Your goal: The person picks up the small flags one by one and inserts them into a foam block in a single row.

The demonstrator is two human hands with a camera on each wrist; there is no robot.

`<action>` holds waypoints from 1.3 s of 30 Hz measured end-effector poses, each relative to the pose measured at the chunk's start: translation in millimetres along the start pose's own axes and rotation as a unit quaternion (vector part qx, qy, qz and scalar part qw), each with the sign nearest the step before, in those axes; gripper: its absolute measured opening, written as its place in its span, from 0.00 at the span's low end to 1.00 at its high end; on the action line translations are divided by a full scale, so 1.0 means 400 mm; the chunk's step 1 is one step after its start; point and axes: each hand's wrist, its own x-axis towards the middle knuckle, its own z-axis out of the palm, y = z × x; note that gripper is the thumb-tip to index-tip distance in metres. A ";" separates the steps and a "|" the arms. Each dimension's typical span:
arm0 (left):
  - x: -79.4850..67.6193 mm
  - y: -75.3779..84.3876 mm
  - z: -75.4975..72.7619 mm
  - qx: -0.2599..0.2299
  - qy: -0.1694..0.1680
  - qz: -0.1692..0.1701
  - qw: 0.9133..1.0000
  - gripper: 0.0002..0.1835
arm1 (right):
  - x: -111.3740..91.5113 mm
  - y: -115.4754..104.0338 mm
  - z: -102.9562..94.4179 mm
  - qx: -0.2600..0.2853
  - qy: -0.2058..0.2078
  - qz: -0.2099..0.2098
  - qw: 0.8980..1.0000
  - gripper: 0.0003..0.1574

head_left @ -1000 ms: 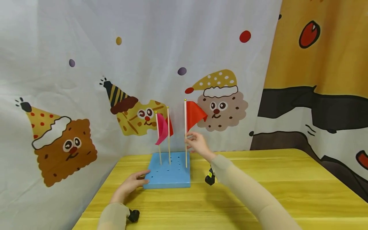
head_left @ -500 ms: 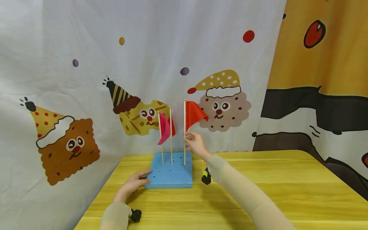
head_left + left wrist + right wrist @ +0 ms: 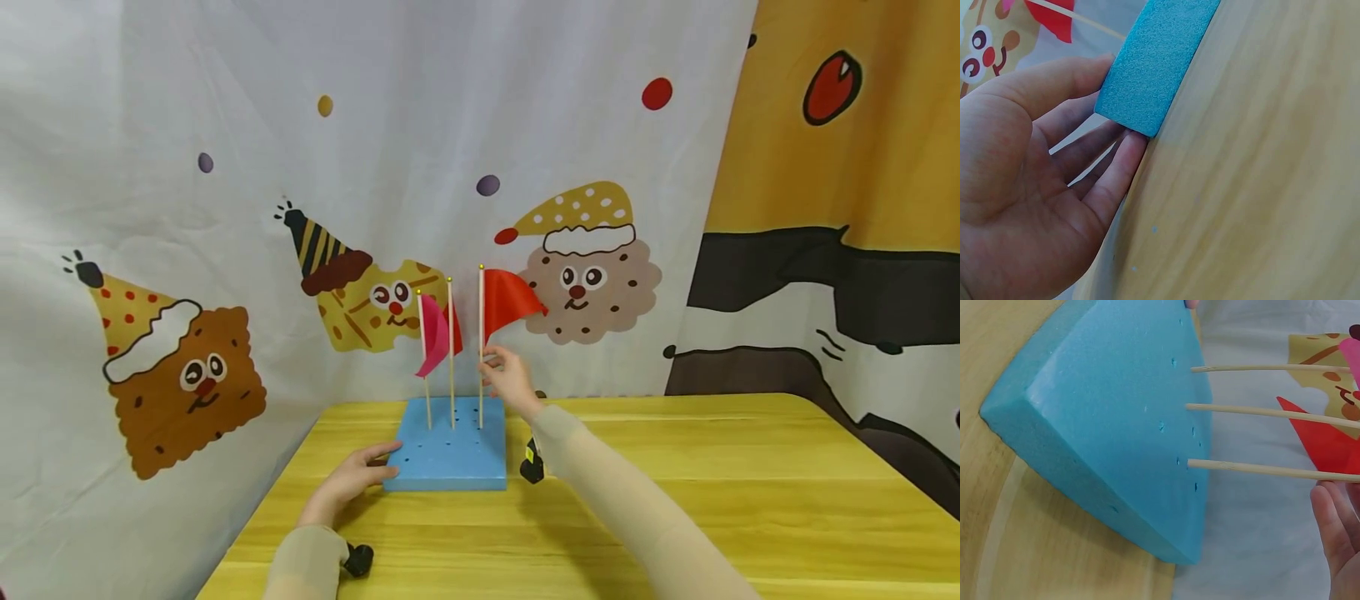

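Note:
A blue foam block (image 3: 450, 467) with small holes lies on the table. My left hand (image 3: 356, 479) rests at the block's left side, fingers and thumb extended against its edges in the left wrist view. My right hand (image 3: 512, 379) pinches the wooden stick of a red flag (image 3: 506, 302), thumb against fingertips, well above the block. The stick stands upright, its lower end at the block's top near a hole in the right wrist view. To its left, a pink flag (image 3: 432, 333) and a second red flag (image 3: 457, 332), partly hidden behind the pink one, stand upright in the block.
The yellow wood-grain table (image 3: 675, 475) extends to the right and in front of the block. Behind it hangs a white curtain (image 3: 420, 100) printed with cartoon biscuits and cheese. Black wrist cameras (image 3: 532, 462) sit under both sleeves.
My right hand has shifted the red flag leftward over the block, and its top has dropped slightly. The left hand keeps its place on the block. The head view has turned a little left.

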 end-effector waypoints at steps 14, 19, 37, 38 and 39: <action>0.003 -0.003 0.001 0.000 -0.002 0.006 1.000 0.30 | 0.006 0.009 0.014 -0.002 0.007 -0.004 1.000 0.16; 0.003 0.000 0.003 0.004 0.002 0.002 1.000 0.29 | 0.006 0.012 0.020 -0.011 0.008 -0.005 1.000 0.16; -0.001 0.000 -0.002 0.000 -0.001 0.002 1.000 0.30 | -0.004 0.034 0.028 -0.005 -0.010 -0.008 1.000 0.16; -0.002 0.000 -0.002 0.000 -0.002 0.002 1.000 0.30 | -0.005 0.037 0.029 -0.001 -0.012 -0.007 1.000 0.16; -0.002 0.000 -0.002 0.000 -0.004 0.002 1.000 0.30 | -0.006 0.041 0.030 0.004 -0.014 -0.007 1.000 0.17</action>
